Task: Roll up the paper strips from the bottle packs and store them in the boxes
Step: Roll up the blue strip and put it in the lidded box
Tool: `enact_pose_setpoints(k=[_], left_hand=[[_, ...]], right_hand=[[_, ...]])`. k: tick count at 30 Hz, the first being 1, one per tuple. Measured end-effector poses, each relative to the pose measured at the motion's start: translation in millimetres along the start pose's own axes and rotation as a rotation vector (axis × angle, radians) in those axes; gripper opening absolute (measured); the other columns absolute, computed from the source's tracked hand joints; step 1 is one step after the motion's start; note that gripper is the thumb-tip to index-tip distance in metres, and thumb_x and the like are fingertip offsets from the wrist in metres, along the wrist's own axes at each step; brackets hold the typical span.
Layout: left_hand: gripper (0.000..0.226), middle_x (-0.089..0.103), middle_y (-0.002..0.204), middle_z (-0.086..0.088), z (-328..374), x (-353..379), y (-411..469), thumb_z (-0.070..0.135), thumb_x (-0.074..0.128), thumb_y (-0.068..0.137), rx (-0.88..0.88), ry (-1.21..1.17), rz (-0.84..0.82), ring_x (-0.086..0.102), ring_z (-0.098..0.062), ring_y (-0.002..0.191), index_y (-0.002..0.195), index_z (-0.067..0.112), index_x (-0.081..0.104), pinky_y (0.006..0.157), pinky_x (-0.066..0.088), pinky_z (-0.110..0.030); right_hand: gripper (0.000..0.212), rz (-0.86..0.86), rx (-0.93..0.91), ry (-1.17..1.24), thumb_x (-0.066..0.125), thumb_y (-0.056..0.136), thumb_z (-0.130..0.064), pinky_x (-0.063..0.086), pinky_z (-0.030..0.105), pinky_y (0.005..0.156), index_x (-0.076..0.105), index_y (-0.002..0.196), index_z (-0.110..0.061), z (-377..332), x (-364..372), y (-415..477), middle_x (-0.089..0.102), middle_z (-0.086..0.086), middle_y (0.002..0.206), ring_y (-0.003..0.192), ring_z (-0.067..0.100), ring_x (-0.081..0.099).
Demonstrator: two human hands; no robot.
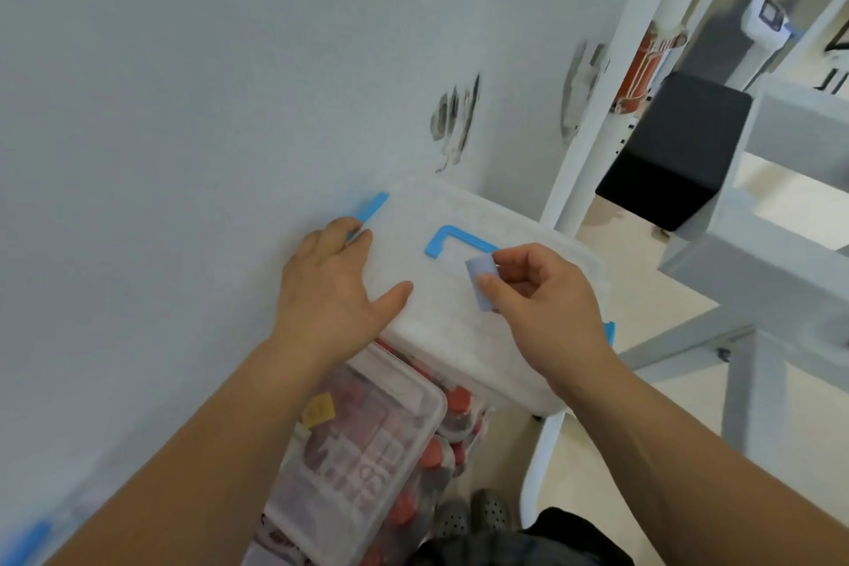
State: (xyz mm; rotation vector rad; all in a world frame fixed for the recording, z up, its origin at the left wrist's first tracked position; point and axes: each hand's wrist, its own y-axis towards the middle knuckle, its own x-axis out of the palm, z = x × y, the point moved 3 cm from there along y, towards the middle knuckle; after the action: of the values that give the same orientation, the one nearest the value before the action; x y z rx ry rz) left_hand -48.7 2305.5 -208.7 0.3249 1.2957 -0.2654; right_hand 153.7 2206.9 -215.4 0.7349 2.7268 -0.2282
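We saw a cloudy white box (pixel 459 349) sitting at the right edge of the desk (pixel 183 152), its lid shut, with a blue handle (pixel 452 241) lying flat on top. The left hand (pixel 331 290) rested on the lid with a wide grip, thumb stretched out and fingertips reaching a blue latch (pixel 370 207) on the box's left side. The right hand (pixel 542 308) hovered just over the lid beside the handle, its grip narrow, thumb and forefinger pinching a small pale-blue paper roll (pixel 480 273). Below the desk's edge, wrapped bottle packs (pixel 363 450) with red caps stood on the floor, near our dark shoes (pixel 473 515).
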Motion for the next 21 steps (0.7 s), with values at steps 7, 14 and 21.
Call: enact_pose_setpoints(k=[7,14,21], left_hand=[[0.091,0.033,0.152,0.006,-5.8,1.8,3.3,0.078,0.045,0.076,-0.032,0.045,-0.048,0.037,-0.022,0.134,0.149,0.024,0.039,0.111,0.034,-0.043],[0.096,0.032,0.154,0.003,1.8,-1.5,4.3,0.081,0.047,0.074,-0.079,0.063,-0.056,0.037,-0.023,0.135,0.15,0.025,0.033,0.11,0.036,-0.042],[0.103,0.02,0.162,0.008,-0.3,2.3,5.3,0.084,0.049,0.071,-0.105,-0.01,-0.108,0.035,-0.02,0.142,0.154,0.027,0.023,0.111,0.036,-0.04]], right_hand=[[0.01,-0.019,0.006,-0.061,0.074,0.09,-0.032,0.051,0.01,0.066,0.069,0.099,-0.03,1.9,1.0,-1.6,0.071,-0.018,0.09,0.082,-0.005,0.066],[0.011,-0.007,0.034,-0.042,0.073,0.091,-0.032,0.052,0.014,0.07,0.069,0.101,-0.03,4.0,0.2,-1.3,0.072,-0.017,0.092,0.081,0.0,0.068],[0.014,-0.009,0.046,-0.042,0.073,0.092,-0.034,0.053,0.016,0.074,0.069,0.104,-0.03,5.2,-1.4,-4.0,0.071,-0.017,0.095,0.086,0.002,0.068]])
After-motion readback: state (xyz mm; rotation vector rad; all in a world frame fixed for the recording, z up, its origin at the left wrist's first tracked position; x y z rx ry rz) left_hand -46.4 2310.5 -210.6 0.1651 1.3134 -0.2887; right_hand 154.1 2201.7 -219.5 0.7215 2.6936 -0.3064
